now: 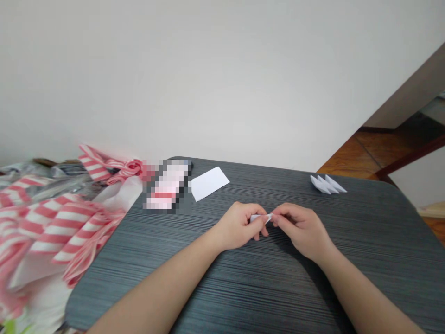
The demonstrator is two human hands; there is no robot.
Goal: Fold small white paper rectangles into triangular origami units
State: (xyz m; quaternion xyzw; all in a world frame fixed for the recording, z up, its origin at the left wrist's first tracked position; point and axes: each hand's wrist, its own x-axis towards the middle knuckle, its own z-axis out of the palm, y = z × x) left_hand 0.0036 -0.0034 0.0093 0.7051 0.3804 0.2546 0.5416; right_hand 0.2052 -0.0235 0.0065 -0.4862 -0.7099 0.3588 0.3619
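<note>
Between my two hands, just above the dark table, is a small piece of folded white paper. My left hand is closed around its left part, thumb on the near side. At its right end, my right hand pinches the tip between thumb and forefinger. Fingers cover much of the paper, so its full shape cannot be made out. Farther back on the right, several pointed folded white paper pieces sit in a row, set close together. A flat white paper sheet lies back on the left.
A pixelated phone-like object lies left of the sheet. The dark wood-grain table has rounded corners and backs onto a pale wall. Red-and-white striped cloth is heaped beyond its left edge. Brown floor shows at the right.
</note>
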